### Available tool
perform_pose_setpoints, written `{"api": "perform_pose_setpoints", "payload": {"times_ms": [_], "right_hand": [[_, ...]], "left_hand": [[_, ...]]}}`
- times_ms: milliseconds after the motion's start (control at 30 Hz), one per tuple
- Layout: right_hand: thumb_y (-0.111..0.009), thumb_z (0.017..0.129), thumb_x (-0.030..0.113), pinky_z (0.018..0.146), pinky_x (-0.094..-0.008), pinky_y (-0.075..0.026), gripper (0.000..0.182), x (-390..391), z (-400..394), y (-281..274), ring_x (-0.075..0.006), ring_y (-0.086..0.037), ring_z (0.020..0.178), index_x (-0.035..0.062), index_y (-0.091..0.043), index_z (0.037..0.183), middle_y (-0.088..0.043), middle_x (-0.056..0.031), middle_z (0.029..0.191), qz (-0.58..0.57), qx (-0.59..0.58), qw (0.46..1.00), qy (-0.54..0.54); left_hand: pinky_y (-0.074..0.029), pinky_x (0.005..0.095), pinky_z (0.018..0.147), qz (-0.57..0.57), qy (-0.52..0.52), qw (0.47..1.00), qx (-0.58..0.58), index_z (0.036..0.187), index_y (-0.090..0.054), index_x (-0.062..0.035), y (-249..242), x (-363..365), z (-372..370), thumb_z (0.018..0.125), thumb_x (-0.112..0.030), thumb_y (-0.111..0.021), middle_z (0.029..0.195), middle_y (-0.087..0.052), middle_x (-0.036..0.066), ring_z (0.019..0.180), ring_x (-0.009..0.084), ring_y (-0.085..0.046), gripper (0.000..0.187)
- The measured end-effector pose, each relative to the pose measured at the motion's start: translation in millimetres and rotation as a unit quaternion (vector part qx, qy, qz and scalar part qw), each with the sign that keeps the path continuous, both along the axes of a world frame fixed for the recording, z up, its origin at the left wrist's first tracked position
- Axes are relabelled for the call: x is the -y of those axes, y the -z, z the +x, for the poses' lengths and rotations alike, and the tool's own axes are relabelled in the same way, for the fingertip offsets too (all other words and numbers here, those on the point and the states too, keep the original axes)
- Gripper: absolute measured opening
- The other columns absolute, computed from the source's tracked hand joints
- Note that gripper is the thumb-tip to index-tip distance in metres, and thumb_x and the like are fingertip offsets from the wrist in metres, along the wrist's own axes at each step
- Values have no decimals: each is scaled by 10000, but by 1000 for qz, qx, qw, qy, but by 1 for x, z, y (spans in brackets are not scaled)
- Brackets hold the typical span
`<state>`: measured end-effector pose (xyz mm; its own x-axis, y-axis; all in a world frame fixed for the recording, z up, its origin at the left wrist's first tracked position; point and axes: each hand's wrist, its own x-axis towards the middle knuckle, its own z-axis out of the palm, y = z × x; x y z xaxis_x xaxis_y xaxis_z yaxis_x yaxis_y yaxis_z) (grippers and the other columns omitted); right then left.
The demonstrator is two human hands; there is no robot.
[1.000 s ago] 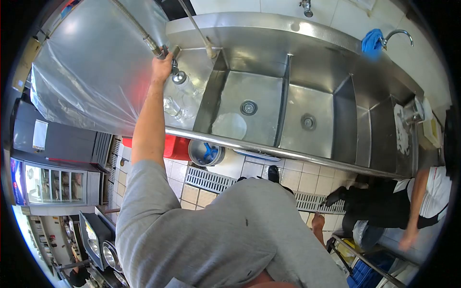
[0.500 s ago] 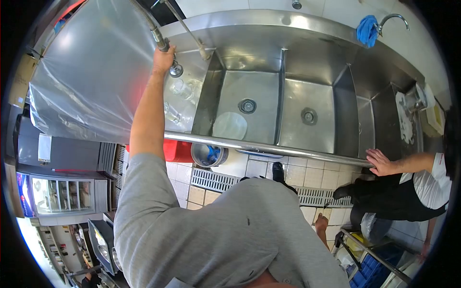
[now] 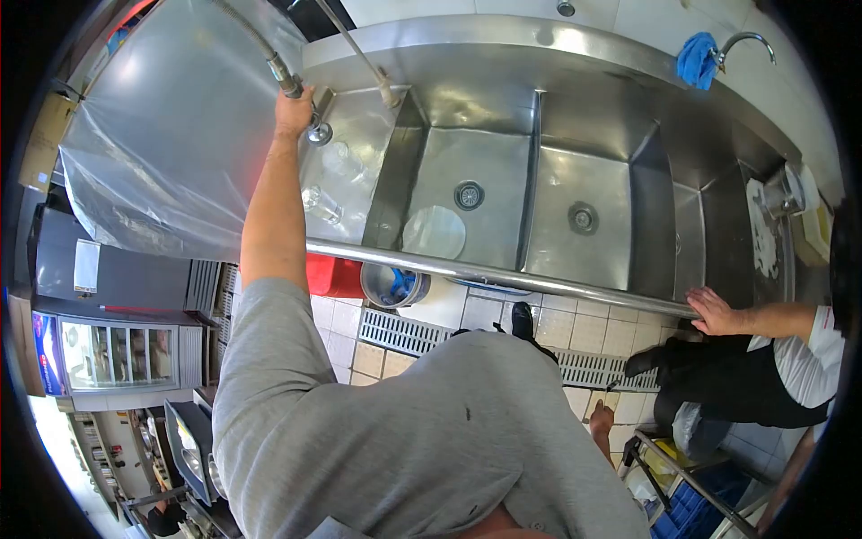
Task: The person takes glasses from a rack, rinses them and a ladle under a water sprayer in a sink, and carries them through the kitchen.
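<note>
The left hand [image 3: 293,114] is reaching far across the drainboard [image 3: 355,126] and is closing around the sprayer [image 3: 314,126], which is hanging at the far left of the sink [image 3: 539,108] on a metal hose [image 3: 242,31]. The fingers are wrapping the handle just above the round nozzle. The right hand is not showing, so I cannot tell its state. Judged from its build, the sprayer is stiff and fairly light, likely wet and slippery, while the hose is springy and is probably pulling back; the handle below the hose joint looks the soundest grip. Glasses [image 3: 321,205] are lying just near of it on the drainboard and look fragile. A plate [image 3: 434,232] is resting in the left basin. At the right, another person's hand [image 3: 714,310] is resting on the near rail [image 3: 503,274]
</note>
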<state>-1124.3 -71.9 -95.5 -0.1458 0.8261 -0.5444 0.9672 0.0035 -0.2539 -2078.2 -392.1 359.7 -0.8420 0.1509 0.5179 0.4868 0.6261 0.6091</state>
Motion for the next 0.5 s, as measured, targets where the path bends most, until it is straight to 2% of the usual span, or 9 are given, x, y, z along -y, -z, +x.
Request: {"api": "perform_pose_setpoints", "payload": {"times_ms": [133, 200, 333, 433, 500], "right_hand": [[-469, 1009, 458, 933, -512, -477, 589, -4, -8, -13, -485, -631, 1024, -81, -702, 967, -686, -317, 993, -10, -16, 1000, -10], [-470, 1011, 452, 926, -513, -477, 581, -4, -15, -27, -483, -631, 1018, -77, -701, 952, -685, -316, 988, -9, -9, 1000, -18], [-461, 1024, 437, 923, -512, -480, 559, -2, -24, -37, -480, -632, 1012, -60, -704, 945, -683, -316, 1004, -15, 8, 1000, -25], [-453, 1027, 447, 945, -504, -476, 574, -5, -10, -11, -473, -630, 1033, -67, -705, 981, -681, -316, 1033, -10, 2, 998, -54], [-449, 1027, 452, 955, -497, -474, 585, -6, -8, -7, -468, -629, 1046, -74, -702, 992, -681, -314, 1041, -6, 3, 999, -53]], "left_hand": [[-511, 357, 823, 27, 13, 1000, 6, 1206, -609, -3, 4, 16, 5, 879, -242, -744, 937, -693, 102, 870, 226, -665, 427], [-506, 339, 804, 74, 8, 997, 34, 1211, -598, 13, 5, 22, 11, 889, -236, -742, 910, -683, 71, 850, 179, -649, 432], [-504, 329, 797, 129, 18, 988, 83, 1211, -591, 28, 14, 37, 14, 906, -209, -731, 922, -671, 53, 852, 159, -634, 411], [-507, 323, 792, 192, 41, 976, 94, 1237, -570, 37, 20, 43, 18, 918, -170, -719, 960, -655, 62, 858, 161, -625, 408], [-518, 337, 757, 289, 54, 950, 108, 1221, -541, 16, 23, 45, 25, 947, -137, -686, 959, -626, 71, 851, 178, -624, 346]]}}
